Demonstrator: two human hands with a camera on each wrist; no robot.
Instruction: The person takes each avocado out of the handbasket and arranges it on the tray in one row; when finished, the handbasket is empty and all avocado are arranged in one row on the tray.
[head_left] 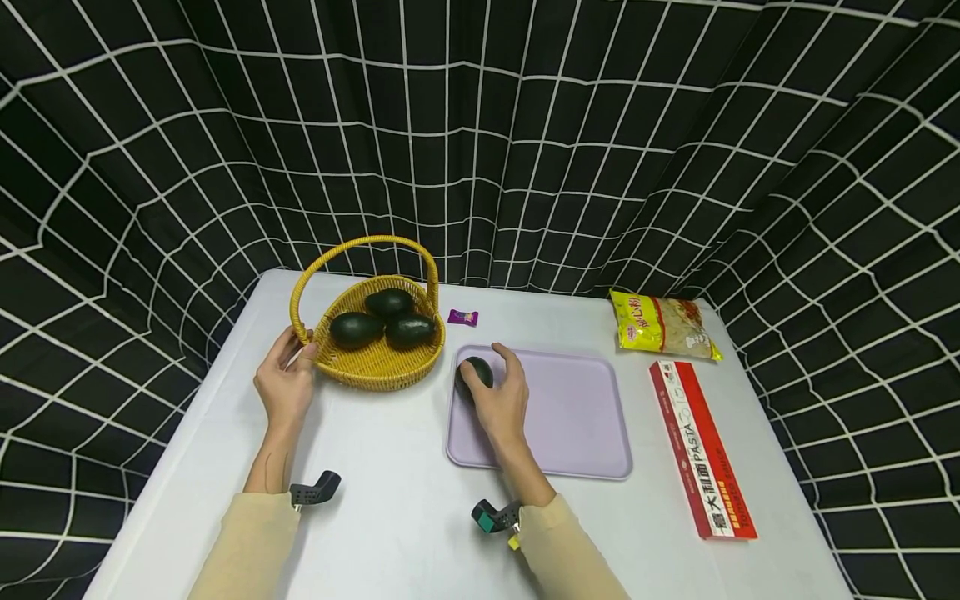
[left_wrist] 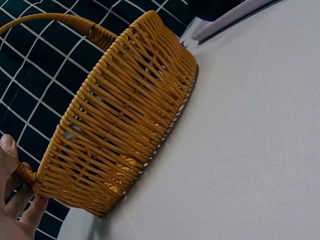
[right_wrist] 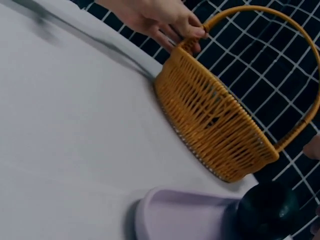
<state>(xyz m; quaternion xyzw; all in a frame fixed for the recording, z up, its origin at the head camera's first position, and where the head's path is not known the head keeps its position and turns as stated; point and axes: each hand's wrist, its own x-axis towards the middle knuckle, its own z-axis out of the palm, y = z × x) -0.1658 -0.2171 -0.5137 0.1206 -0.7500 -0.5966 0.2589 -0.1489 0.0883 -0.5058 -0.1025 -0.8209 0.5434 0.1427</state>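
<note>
A dark green avocado sits at the upper left corner of a lilac tray. My right hand is spread over it, thumb overlapping the avocado and index finger apart from its right side. In the right wrist view the avocado shows at the tray's end, with only bits of that hand at the right edge. My left hand grips a yellow wicker basket where its handle joins the left rim. Inside the basket lie three more avocados. The left wrist view shows fingers around that handle joint.
A small purple wrapped packet lies between basket and tray. At the right are a yellow food bag and a long red pasta box. A black curtain with white grid lines surrounds the white table.
</note>
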